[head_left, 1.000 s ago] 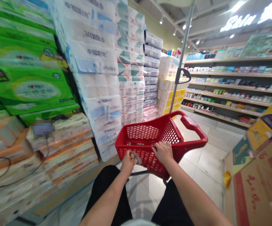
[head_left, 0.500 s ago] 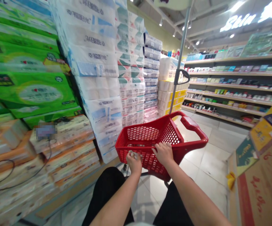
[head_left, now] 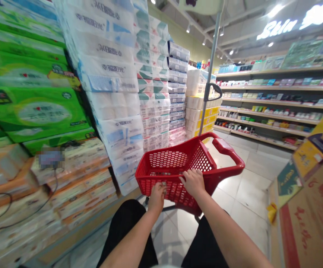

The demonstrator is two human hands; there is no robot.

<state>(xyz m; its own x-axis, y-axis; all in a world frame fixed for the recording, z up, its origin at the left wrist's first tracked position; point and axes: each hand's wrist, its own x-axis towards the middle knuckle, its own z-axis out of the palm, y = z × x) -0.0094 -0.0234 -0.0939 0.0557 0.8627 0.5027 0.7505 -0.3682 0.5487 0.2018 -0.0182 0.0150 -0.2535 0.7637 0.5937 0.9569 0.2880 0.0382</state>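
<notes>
A red plastic shopping basket (head_left: 178,158) stands on the tiled floor in front of me, nothing visible inside it. My right hand (head_left: 193,182) grips its near rim, fingers curled over the edge. My left hand (head_left: 157,195) presses against the near wall of the basket just left of the right hand, closed on a small crumpled pale wad (head_left: 164,183) of which only a bit shows. The basket's red handle (head_left: 228,149) sticks out to the right, and a grey pull pole (head_left: 209,78) with a black grip rises from its far side.
Stacked packs of tissue and toilet paper (head_left: 113,74) fill the left side, green packs (head_left: 32,108) nearest. Cardboard boxes (head_left: 306,208) crowd the right edge. Shelves of small goods (head_left: 275,108) line the far right. The tiled aisle (head_left: 247,186) runs ahead.
My left hand has risen from below the basket's near corner to its near wall, turning so the wad is mostly hidden. The right hand has stayed on the rim.
</notes>
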